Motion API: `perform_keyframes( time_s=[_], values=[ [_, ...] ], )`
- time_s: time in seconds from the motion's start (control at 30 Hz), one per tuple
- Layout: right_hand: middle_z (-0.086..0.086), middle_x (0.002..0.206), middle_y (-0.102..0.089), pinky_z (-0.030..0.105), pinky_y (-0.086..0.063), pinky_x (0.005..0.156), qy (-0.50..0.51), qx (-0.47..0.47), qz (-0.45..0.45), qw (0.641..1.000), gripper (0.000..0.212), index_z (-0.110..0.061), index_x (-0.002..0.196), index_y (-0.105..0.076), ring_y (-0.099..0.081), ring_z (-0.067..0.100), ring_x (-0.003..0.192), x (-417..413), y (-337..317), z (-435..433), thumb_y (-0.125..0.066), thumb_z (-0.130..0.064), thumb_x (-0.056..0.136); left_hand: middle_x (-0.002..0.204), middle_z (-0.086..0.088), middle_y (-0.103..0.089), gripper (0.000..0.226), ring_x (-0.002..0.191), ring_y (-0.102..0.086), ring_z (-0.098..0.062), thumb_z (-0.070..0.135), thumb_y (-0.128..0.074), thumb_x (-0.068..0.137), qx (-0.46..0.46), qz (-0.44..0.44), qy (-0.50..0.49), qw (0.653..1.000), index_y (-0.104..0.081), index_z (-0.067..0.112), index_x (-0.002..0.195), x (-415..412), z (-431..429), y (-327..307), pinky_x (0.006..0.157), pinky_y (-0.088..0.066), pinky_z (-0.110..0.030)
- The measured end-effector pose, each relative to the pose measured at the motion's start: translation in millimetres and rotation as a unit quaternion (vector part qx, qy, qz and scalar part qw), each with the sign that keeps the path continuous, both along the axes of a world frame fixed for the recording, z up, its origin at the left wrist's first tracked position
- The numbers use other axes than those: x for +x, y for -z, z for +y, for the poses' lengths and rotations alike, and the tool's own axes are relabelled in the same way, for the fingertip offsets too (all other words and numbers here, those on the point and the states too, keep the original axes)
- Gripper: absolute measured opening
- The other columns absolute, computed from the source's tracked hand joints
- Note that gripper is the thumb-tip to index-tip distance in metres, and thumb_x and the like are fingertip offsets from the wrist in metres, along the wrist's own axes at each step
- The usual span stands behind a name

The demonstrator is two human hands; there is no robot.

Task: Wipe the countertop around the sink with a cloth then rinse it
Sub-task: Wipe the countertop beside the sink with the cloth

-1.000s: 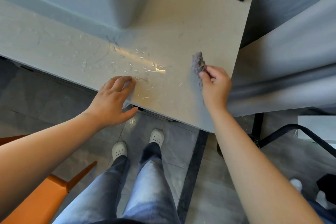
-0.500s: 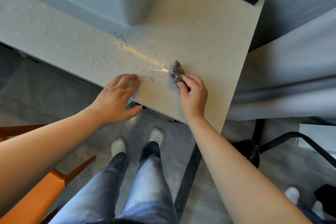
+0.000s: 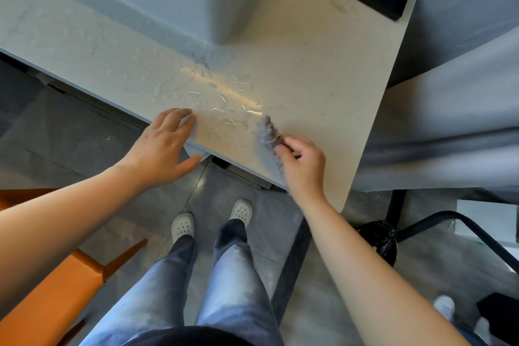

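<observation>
Head view: the right hand (image 3: 303, 166) pinches the grey cloth (image 3: 268, 132) in curled fingers near the front edge of the desk (image 3: 323, 78), the cloth's long axis running 11 to 5 o'clock. Water streaks (image 3: 224, 104) lie at its 10 o'clock. Beyond them, the left hand (image 3: 163, 149) rests flat, fingers released.

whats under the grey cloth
The cloth lies on the pale countertop, pinched by the right hand. Water streaks show just left of it. Whether the patch beneath is wet cannot be seen; the cloth covers it.
</observation>
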State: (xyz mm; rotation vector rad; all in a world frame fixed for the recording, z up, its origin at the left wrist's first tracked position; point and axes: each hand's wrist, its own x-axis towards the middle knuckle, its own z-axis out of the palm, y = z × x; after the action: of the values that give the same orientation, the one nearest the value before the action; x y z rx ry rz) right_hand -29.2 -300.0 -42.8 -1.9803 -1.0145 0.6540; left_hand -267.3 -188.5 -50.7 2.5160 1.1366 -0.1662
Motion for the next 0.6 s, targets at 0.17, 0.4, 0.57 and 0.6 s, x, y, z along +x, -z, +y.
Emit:
perform_keyframes(
  time_s=[0.17, 0.4, 0.57, 0.6],
  values=[
    [-0.004, 0.087, -0.064, 0.026, -0.047, 0.077, 0.058, 0.016, -0.078, 0.995, 0.016, -0.007, 0.093, -0.074, -0.059, 0.014, 0.083, 44.7, -9.4, 52.1, -0.066, -0.006, 0.08, 0.143, -0.017, -0.038, 0.085, 0.132, -0.03, -0.036, 0.061, -0.035, 0.078, -0.002, 0.007, -0.008, 1.0, -0.04, 0.001, 0.139, -12.2, 3.3, 4.1, 0.104, -0.037, -0.049],
    [0.013, 0.106, -0.069, 0.024, -0.045, 0.088, 0.083, -0.028, -0.101, 0.991, 0.024, -0.002, 0.105, -0.071, -0.063, 0.026, 0.099, 60.5, 27.0, 90.3, -0.066, -0.008, 0.082, 0.142, -0.017, -0.039, 0.083, 0.132, -0.031, -0.035, 0.061, -0.038, 0.079, -0.002, 0.002, -0.001, 1.0, -0.043, 0.003, 0.137, -14.8, 3.2, 8.2, 0.104, -0.036, -0.048],
    [0.01, 0.11, -0.069, 0.012, -0.038, 0.085, 0.047, 0.002, -0.112, 0.993, 0.024, -0.004, 0.105, -0.071, -0.062, 0.021, 0.101, 28.7, 30.6, 78.3, -0.067, -0.007, 0.082, 0.144, -0.016, -0.038, 0.083, 0.134, -0.029, -0.034, 0.062, -0.037, 0.08, -0.011, -0.008, -0.008, 1.0, -0.042, 0.003, 0.138, -14.9, 2.4, 10.5, 0.106, -0.034, -0.05],
    [0.01, 0.109, -0.069, 0.013, -0.039, 0.086, 0.033, 0.003, -0.11, 0.993, 0.024, -0.004, 0.105, -0.072, -0.063, 0.02, 0.1, 21.6, 30.2, 75.1, -0.067, -0.007, 0.081, 0.144, -0.016, -0.038, 0.083, 0.134, -0.029, -0.034, 0.062, -0.037, 0.081, -0.011, -0.009, -0.009, 1.0, -0.042, 0.003, 0.138, -14.9, 2.0, 11.0, 0.106, -0.034, -0.05]
  ],
)
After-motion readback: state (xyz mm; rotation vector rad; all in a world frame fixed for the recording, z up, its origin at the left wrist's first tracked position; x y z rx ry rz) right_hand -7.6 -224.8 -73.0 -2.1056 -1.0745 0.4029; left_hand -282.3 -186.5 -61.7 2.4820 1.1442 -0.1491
